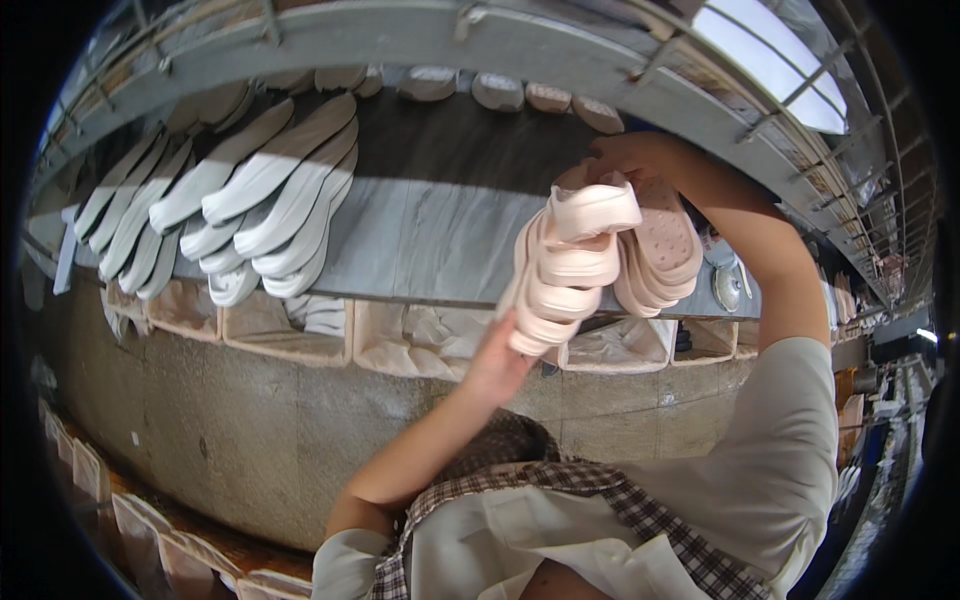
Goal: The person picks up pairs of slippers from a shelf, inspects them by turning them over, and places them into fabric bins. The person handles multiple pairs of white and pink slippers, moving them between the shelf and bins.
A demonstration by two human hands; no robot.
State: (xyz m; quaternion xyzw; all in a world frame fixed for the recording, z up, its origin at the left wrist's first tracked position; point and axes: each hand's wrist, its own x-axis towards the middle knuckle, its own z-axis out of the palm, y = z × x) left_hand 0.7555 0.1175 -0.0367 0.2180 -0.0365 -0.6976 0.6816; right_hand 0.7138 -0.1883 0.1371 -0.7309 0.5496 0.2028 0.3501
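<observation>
A nested stack of pale pink slippers [567, 268] with wide straps tilts over the front edge of a grey marbled bench. My left hand [497, 362] grips its near lower end, with some fingers hidden behind it. Across the far end of the stack reaches my right hand [632, 155], curled onto the slippers there and partly in shadow. Just right of this stack, more pink slippers [665, 250] lie piled with a dotted footbed facing up.
White soles [280, 200] stand in leaning rows on the left of the bench [425, 235]. A metal rail [350, 45] runs above its far side. Lined bins [290, 345] sit below the front edge. A small silvery object [728, 288] lies near my right forearm.
</observation>
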